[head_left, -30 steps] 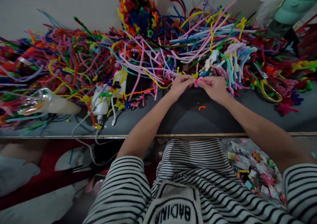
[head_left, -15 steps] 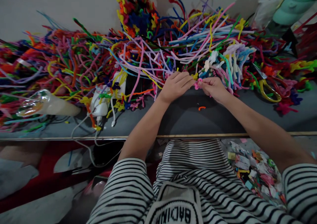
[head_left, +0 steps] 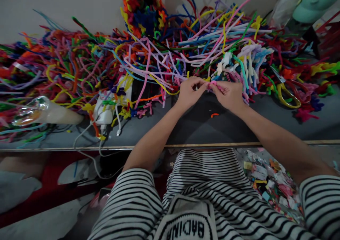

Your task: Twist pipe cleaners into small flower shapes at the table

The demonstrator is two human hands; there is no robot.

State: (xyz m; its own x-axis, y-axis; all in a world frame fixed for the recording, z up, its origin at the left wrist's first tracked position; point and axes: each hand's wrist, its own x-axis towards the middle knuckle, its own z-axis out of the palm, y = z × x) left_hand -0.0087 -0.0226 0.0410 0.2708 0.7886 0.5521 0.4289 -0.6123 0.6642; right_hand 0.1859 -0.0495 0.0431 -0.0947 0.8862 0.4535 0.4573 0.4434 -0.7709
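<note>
Between my two hands is a small pink pipe cleaner (head_left: pixel 213 83), bent into loops, held above the grey table near its middle. My left hand (head_left: pixel 191 91) pinches its left side between thumb and forefinger. My right hand (head_left: pixel 230 94) grips the right side with closed fingertips, which cover much of it. Just beyond the hands lies a bunch of white and pastel pipe-cleaner pieces (head_left: pixel 225 63). On the table in front of my wrists is a short orange pipe-cleaner scrap (head_left: pixel 214 115).
Heaps of coloured pipe cleaners (head_left: pixel 87 63) line the table's back. Yellow-handled scissors (head_left: pixel 288 96) lie at the right. To the left are a white charger (head_left: pixel 104 113) with cables and a clear-ended cylinder (head_left: pixel 62 114). The table's front edge (head_left: pixel 212 145) runs below my forearms.
My left hand has turned, so its thumb and forefinger now show pinching the pink pipe cleaner. The right hand has rolled over it, fingers curled further. The view has shifted slightly.
</note>
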